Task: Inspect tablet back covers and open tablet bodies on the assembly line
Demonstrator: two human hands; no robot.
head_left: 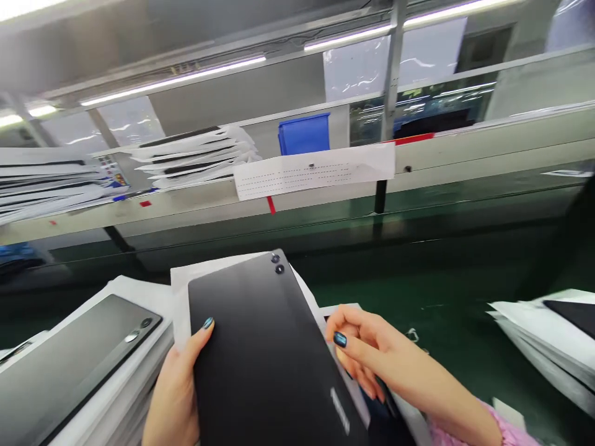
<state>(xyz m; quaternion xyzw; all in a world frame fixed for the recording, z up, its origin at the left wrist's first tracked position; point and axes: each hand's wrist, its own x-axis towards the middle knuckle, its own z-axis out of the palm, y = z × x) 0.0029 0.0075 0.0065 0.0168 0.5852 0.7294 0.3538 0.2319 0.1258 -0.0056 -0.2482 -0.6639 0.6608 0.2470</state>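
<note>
A dark grey tablet (260, 347), back side up with two camera lenses at its top corner, fills the lower middle. My left hand (179, 384) grips its left edge, thumb lying on the back and the other fingers hidden beneath. Just off the tablet's right edge is my right hand (362, 350), its fingers curled and thumb against the index finger; anything pinched there cannot be made out. White sheet material (183, 291) shows behind the tablet. Under my right hand lies another dark object (385, 415), mostly covered.
A grey tablet (97, 359) rests on a white stack (125, 396) at the left. More white sheets (543, 334) with a dark tablet lie at the right, over a green surface (446, 297). A shelf (195, 204) behind carries white stacks (195, 158) and a blue bin (304, 134).
</note>
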